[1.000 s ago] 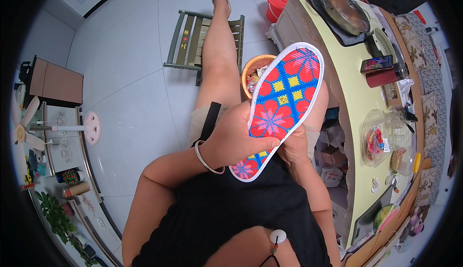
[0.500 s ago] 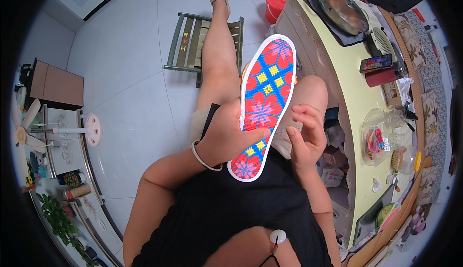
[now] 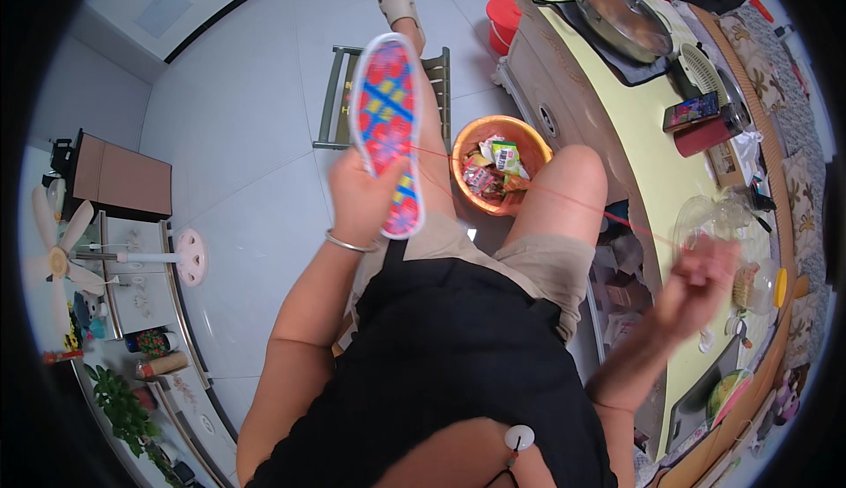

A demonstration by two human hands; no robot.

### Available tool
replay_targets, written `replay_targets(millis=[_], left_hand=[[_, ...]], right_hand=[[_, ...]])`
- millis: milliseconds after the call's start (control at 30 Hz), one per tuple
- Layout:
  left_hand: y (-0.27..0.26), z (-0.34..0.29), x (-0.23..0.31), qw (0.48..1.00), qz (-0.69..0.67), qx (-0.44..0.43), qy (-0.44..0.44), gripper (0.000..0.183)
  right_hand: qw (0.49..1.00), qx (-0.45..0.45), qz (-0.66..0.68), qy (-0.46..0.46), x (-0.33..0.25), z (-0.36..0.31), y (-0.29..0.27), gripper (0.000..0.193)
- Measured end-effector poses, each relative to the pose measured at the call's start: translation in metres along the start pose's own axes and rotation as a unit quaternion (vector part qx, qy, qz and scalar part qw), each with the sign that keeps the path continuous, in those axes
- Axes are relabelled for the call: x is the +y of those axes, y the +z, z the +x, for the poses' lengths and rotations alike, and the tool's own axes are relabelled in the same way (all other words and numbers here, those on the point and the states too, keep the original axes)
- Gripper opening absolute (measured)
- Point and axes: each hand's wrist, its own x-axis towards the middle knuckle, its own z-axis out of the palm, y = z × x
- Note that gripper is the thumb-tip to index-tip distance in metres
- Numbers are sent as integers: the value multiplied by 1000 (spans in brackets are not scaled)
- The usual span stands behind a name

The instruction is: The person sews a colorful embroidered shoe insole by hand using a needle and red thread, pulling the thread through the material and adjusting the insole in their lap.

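Note:
My left hand grips an embroidered insole by its lower part, with the thumb across its face. The insole has a white edge and a red, blue and yellow flower pattern, blurred by motion. From it a red thread stretches to the right, past my knees and over the table's edge. At the thread's far end is my right hand, its fingers drawn together on the thread. That hand is smeared, and whether a needle is in it cannot be made out.
An orange bin with wrappers stands between my knees. At the right, a yellow-topped table carries a lidded pan, a phone and plastic containers. A folding stool stands ahead; a fan is at the left.
My left hand has carried the insole up and to the left. My right hand has swung far right over the table, drawing the red thread out long. The bin has come into view.

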Motion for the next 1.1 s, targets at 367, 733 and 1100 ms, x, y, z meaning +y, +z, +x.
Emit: replay_targets(millis=[367, 733, 1100], left_hand=[[-23, 11, -28, 998, 5, 52, -20, 17], [33, -46, 52, 952, -208, -207, -84, 28], [33, -53, 60, 962, -154, -216, -69, 38]], right_hand=[[822, 275, -290, -407, -222, 23, -206, 6], [743, -258, -592, -176, 102, -36, 43, 16], [724, -289, -590, -209, 119, -39, 45, 18]])
